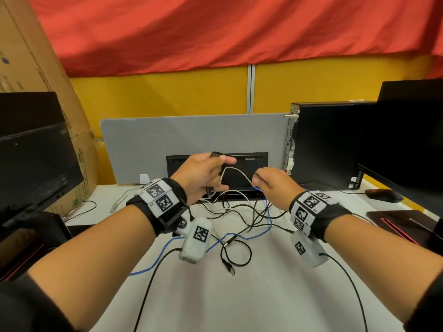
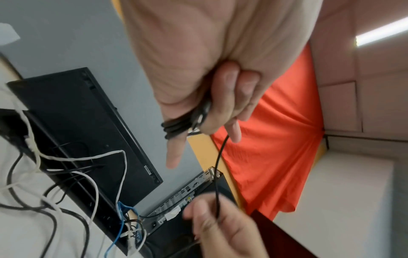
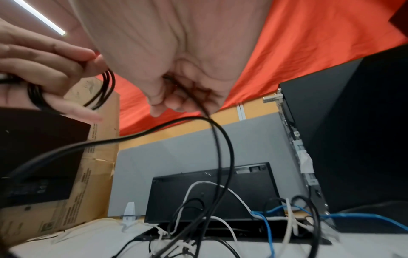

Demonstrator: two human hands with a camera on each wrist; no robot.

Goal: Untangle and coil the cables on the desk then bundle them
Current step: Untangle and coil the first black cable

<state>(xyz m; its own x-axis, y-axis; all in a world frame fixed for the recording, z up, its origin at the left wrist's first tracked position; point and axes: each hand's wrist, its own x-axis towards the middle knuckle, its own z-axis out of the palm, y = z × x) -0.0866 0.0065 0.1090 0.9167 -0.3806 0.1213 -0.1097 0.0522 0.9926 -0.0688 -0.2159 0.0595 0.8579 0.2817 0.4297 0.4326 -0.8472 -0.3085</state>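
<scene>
Hands are working raised above the white surface (image 1: 239, 295): left hand (image 1: 203, 174) is gripping a coiled thin black cable (image 2: 176, 126), whose free length is running rightward to the right hand (image 1: 271, 185), which is pinching it.

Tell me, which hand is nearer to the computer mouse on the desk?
Right. The right hand is raised just left of the mouse; the left hand is farther left, holding the black cable coil.
</scene>
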